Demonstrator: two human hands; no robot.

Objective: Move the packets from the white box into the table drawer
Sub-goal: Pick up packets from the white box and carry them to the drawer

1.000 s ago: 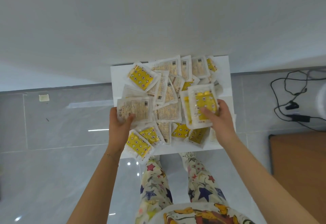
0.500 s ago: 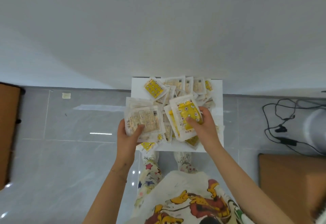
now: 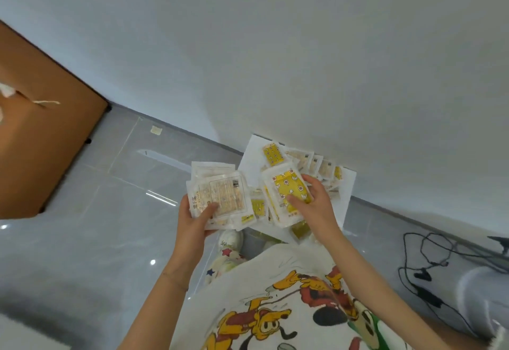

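Note:
A white box (image 3: 252,154) stands on the floor against the wall, with several white and yellow packets (image 3: 316,165) lying in it. My left hand (image 3: 194,223) grips a stack of pale packets (image 3: 220,195), thumb on top, lifted left of the box. My right hand (image 3: 314,206) holds a stack of packets with a yellow one on top (image 3: 286,187), raised above the box's front part. A brown table (image 3: 41,135) shows at the left edge; no drawer is visible.
Grey tiled floor (image 3: 96,225) spreads around the box. Black cables (image 3: 429,267) lie on the floor at the right beside a pale rounded object (image 3: 484,294). A white wall (image 3: 275,46) rises behind. My patterned shirt and trousers fill the bottom middle.
Both hands have lifted their packet stacks up off the box. My view has swung left and tilted, bringing the brown table into sight at the left.

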